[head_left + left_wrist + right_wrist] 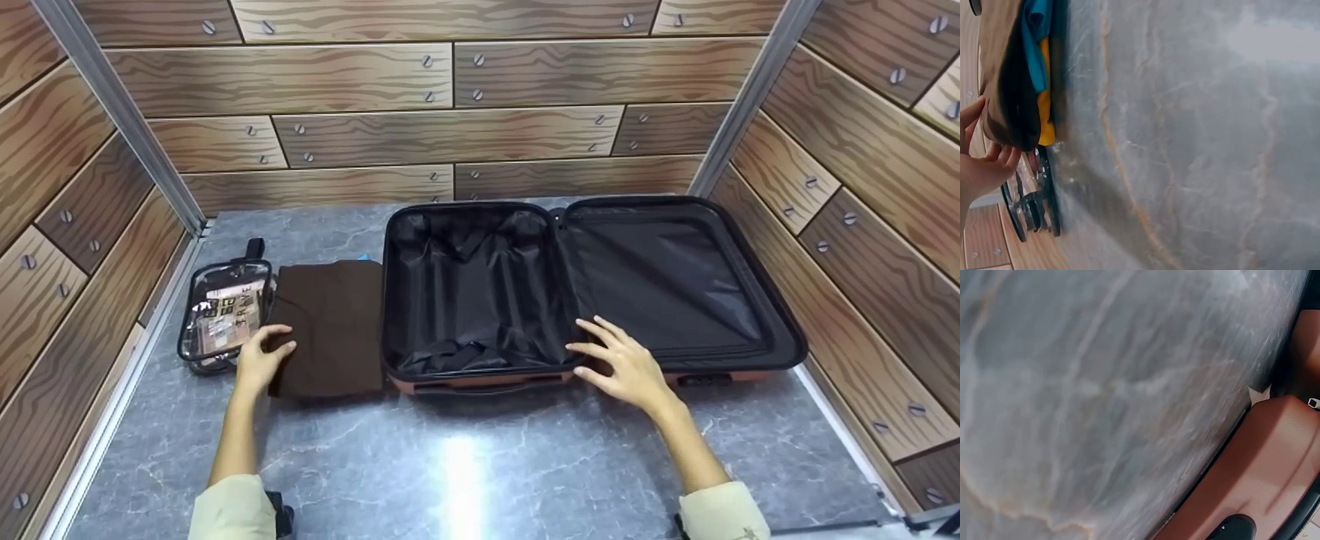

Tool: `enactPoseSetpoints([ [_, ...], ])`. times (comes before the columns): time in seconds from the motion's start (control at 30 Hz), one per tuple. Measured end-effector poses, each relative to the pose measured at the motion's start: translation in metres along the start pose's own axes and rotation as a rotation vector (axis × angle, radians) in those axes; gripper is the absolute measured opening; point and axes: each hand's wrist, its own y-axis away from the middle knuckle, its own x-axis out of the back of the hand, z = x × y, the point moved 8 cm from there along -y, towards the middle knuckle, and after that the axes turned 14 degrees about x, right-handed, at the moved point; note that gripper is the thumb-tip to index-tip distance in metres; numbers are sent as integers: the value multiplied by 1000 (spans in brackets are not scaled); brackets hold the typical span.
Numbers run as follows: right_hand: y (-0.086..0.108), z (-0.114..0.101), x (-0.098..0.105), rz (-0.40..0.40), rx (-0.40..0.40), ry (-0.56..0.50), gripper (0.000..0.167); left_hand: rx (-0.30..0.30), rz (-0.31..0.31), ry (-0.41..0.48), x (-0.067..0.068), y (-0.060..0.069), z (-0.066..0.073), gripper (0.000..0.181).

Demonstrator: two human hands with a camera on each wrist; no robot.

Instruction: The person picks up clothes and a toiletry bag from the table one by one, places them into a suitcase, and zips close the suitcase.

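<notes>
My left hand (257,361) is at the left edge of a dark brown folded cloth (330,330). In the left wrist view its thumb and fingers (1008,154) curl about the end of that cloth. Teal cloth (1037,34) and yellow cloth (1045,104) show beneath the brown one. To the right lies an open suitcase (472,300) with a black lining and reddish-brown shell (1230,472). Fingers spread, my right hand (626,367) hovers over its front edge near the hinge; whether it touches is unclear. The right wrist view does not show this hand.
A clear zip pouch (225,307) with black trim and printed items inside lies left of the brown cloth. The suitcase lid (667,277) is laid out flat to the right. Wood-patterned walls (360,75) enclose the grey marbled table (360,465) on three sides.
</notes>
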Motion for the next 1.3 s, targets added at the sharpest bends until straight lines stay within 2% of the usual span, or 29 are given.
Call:
enactPoseSetpoints([
  [0.1,0,1,2,1,-7,-2,35,25,-21,25,-1,-4,3,26],
  [0.23,0,2,4,2,-9,-10,35,116,-68,115,-5,-8,-2,37],
  [0.33,-1,2,3,-6,-8,-14,35,189,-130,192,-8,-9,-8,47],
  [0.43,-1,2,2,-13,-10,-15,35,236,-213,202,-14,-11,-13,54],
  [0.53,-2,2,2,-16,-11,-14,35,257,-260,187,-18,-14,-16,58],
  [0.67,-2,3,2,-9,-10,-10,35,269,-275,166,-20,-18,-16,61],
  [0.77,-1,3,3,-2,-14,-11,35,280,-298,191,-24,-21,-16,63],
  [0.97,0,2,1,-19,-27,-19,36,328,-341,345,-29,-21,-18,64],
  [1.23,1,3,1,-5,-42,-33,35,374,-361,594,-30,-17,-19,67],
  [1.3,1,3,0,-7,-44,-31,35,370,-361,638,-30,-16,-17,67],
])
